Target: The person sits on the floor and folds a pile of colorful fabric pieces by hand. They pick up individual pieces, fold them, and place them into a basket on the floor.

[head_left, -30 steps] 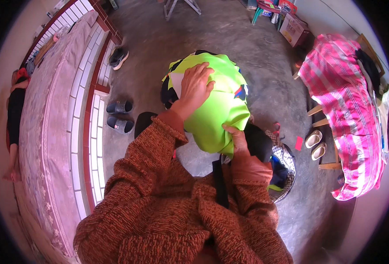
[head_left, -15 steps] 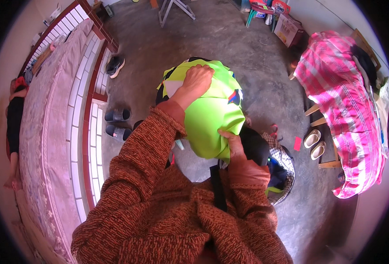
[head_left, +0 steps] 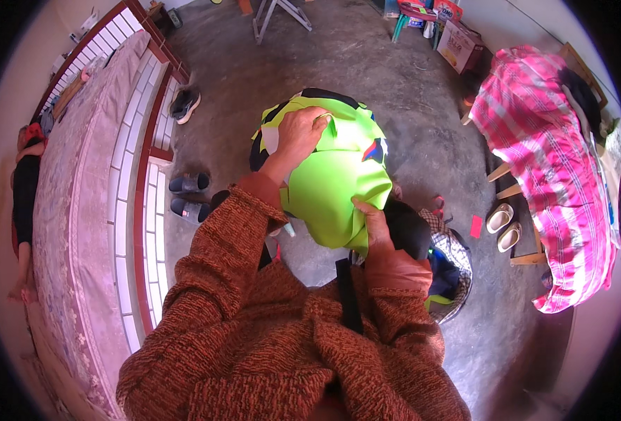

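A bright yellow-green garment (head_left: 335,186) with dark, white and blue-red patches lies spread over my lap. My left hand (head_left: 298,137) is closed near its far part, with a fold of the cloth raised between thumb and fingers. At the garment's near right edge, my right hand (head_left: 375,228) grips the cloth, its thumb on top and the other fingers hidden underneath. To the right of that hand, a black-clad knee (head_left: 406,228) shows beside the garment.
A checked bag (head_left: 458,256) holding dark cloth stands on the floor at my right. Pale slippers (head_left: 503,228) lie by a wooden seat under a pink plaid cloth (head_left: 528,140). Dark slippers (head_left: 188,184) and a shoe (head_left: 185,105) are near the bed (head_left: 79,203) on the left.
My left hand has shifted slightly left and lifted a fold of the cloth, where before it lay curled on the garment. My right hand keeps its grip nearly in place.
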`<action>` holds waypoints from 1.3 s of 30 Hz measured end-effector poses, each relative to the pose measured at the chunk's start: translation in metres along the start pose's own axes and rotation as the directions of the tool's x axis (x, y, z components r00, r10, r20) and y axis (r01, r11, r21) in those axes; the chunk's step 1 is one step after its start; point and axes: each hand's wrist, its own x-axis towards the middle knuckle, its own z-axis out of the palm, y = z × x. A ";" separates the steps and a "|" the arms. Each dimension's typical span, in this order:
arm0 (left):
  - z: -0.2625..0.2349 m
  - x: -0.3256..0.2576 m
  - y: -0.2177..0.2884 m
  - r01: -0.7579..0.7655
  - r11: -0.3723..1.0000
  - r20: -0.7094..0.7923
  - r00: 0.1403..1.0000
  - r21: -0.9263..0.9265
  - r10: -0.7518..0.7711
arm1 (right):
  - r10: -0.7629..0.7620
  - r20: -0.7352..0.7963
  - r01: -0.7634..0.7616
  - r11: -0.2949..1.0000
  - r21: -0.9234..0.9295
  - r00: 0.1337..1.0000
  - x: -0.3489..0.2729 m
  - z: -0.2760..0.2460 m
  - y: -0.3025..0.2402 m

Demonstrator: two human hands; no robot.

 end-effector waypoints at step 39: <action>0.002 -0.149 0.055 -0.324 0.941 0.059 0.942 -0.095 0.330 | 0.071 0.241 -0.093 0.993 0.079 0.968 -0.012 0.005 0.003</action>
